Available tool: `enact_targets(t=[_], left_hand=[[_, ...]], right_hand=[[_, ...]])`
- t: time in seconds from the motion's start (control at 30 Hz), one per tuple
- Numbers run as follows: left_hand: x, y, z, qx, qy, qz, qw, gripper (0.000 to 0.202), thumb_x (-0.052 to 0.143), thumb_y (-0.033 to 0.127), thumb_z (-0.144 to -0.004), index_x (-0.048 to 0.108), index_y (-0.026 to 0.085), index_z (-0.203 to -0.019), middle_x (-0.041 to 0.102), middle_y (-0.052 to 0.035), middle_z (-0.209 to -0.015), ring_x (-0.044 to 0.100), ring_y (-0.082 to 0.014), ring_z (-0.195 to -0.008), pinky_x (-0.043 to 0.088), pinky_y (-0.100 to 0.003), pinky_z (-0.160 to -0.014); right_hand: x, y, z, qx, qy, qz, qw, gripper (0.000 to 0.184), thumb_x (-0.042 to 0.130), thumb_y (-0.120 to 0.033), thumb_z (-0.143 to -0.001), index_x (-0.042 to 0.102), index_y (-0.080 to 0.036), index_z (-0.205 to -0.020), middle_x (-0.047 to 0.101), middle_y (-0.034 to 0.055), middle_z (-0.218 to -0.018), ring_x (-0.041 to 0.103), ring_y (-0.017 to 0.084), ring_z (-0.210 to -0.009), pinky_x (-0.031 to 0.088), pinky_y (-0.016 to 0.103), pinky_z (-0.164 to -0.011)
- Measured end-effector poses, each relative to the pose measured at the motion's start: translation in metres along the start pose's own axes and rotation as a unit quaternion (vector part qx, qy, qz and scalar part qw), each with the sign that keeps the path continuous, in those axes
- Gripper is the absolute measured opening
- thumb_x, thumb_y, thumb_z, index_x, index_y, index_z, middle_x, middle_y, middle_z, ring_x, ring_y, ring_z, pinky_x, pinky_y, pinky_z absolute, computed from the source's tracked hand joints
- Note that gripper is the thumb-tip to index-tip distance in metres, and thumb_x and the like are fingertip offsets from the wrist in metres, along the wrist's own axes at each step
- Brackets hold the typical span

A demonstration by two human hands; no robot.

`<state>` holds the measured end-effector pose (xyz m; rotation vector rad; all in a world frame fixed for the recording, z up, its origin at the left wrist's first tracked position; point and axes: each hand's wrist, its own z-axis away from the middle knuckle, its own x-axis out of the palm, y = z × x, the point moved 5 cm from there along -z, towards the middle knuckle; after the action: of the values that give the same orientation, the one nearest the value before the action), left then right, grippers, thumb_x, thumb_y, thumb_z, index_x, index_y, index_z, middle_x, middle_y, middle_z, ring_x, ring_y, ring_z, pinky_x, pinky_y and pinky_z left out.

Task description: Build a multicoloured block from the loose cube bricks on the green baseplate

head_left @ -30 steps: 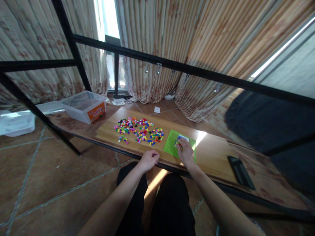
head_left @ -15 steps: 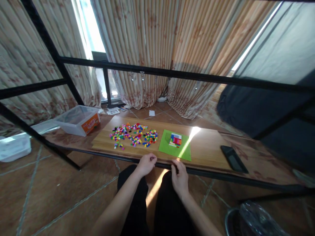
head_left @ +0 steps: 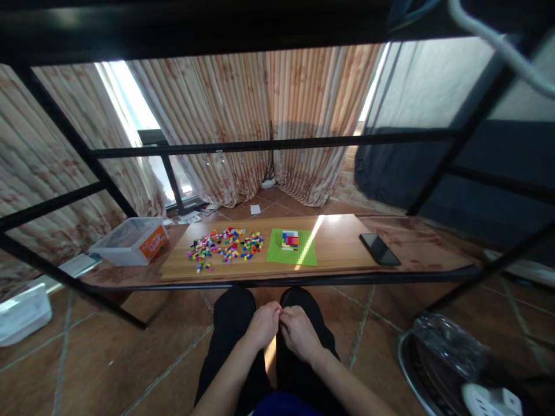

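On the near side of the green baseplate [head_left: 274, 253], left hand [head_left: 264, 326] and right hand [head_left: 300, 333] now meet, fingers curled; if they pinch something, I cannot tell. The right one has withdrawn from the brick build [head_left: 290, 240] on this plate, so handling seems paused. Loose bricks [head_left: 230, 252] lie left of the plate.

1. Black trousers [head_left: 223, 335] cover a person's thighs [head_left: 212, 364] and rounded knees [head_left: 235, 300], the cloth dark and plain, its weave too small to tell.
2. A deep blue garment [head_left: 281, 405] shows at the lower edge of view, its cut hidden.
3. The left hand [head_left: 264, 326] and right hand [head_left: 299, 333] are bare, as are both forearms [head_left: 229, 374], which taper toward the wrists [head_left: 318, 355].
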<state>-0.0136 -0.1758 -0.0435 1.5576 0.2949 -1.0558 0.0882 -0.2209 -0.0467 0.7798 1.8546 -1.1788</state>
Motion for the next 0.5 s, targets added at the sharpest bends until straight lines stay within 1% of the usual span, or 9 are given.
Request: enact_targets(t=[0.07, 0.13, 0.2, 0.3, 0.4, 0.5], left_hand=[[0.004, 0.001, 0.012, 0.004, 0.006, 0.018, 1.0, 0.024, 0.038, 0.018, -0.089, 0.061, 0.019, -0.084, 0.068, -0.007, -0.088, 0.063, -0.0186, -0.086, 0.044, -0.028, -0.079], [0.004, 0.0, 0.022, 0.005, 0.013, 0.058, 0.998, 0.023, 0.039, 0.02, -0.089, 0.061, 0.019, -0.083, 0.067, -0.0061, -0.084, 0.063, -0.0184, -0.082, 0.044, -0.028, -0.077], [0.005, -0.002, 0.03, -0.006, 0.013, 0.125, 0.992, 0.024, 0.039, 0.024, -0.089, 0.061, 0.018, -0.082, 0.065, -0.0045, -0.077, 0.062, -0.0175, -0.075, 0.045, -0.029, -0.073], [0.007, -0.005, 0.04, -0.027, 0.003, 0.237, 0.971, 0.021, 0.045, 0.029, -0.086, 0.061, 0.016, -0.082, 0.06, -0.0015, -0.069, 0.059, -0.0154, -0.063, 0.044, -0.027, -0.065], [0.004, -0.003, 0.047, -0.045, 0.012, 0.313, 0.949, 0.018, 0.052, 0.03, -0.08, 0.061, 0.015, -0.081, 0.056, 0.0004, -0.065, 0.055, -0.0136, -0.059, 0.043, -0.026, -0.061], [-0.011, 0.0, 0.046, -0.064, 0.048, 0.345, 0.935, 0.018, 0.055, 0.032, -0.078, 0.061, 0.015, -0.08, 0.056, 0.0006, -0.065, 0.054, -0.0128, -0.058, 0.043, -0.026, -0.061]], right_hand=[[-0.001, -0.007, 0.009, -0.011, -0.004, -0.008, 1.0, 0.019, 0.053, -0.008, -0.083, 0.068, -0.018, -0.086, 0.067, 0.0062, -0.086, 0.059, 0.021, -0.085, 0.043, 0.034, -0.084], [-0.006, -0.013, 0.015, -0.016, 0.006, -0.042, 0.999, 0.021, 0.052, -0.008, -0.084, 0.069, -0.02, -0.085, 0.068, 0.005, -0.086, 0.06, 0.02, -0.086, 0.043, 0.034, -0.085], [-0.015, -0.017, 0.018, -0.008, 0.029, -0.096, 0.995, 0.024, 0.05, -0.01, -0.086, 0.07, -0.022, -0.082, 0.069, 0.0034, -0.086, 0.062, 0.019, -0.086, 0.044, 0.034, -0.085], [-0.036, -0.019, 0.016, 0.019, 0.084, -0.183, 0.979, 0.025, 0.049, -0.014, -0.088, 0.071, -0.024, -0.081, 0.071, 0.0025, -0.09, 0.064, 0.018, -0.087, 0.047, 0.032, -0.084], [-0.061, -0.007, 0.005, 0.06, 0.163, -0.236, 0.956, 0.021, 0.051, -0.02, -0.087, 0.072, -0.024, -0.091, 0.072, 0.004, -0.095, 0.066, 0.019, -0.091, 0.05, 0.033, -0.084], [-0.083, 0.024, -0.015, 0.127, 0.232, -0.274, 0.925, 0.022, 0.056, -0.031, -0.084, 0.072, -0.023, -0.096, 0.072, 0.0053, -0.098, 0.067, 0.021, -0.087, 0.052, 0.036, -0.083]])
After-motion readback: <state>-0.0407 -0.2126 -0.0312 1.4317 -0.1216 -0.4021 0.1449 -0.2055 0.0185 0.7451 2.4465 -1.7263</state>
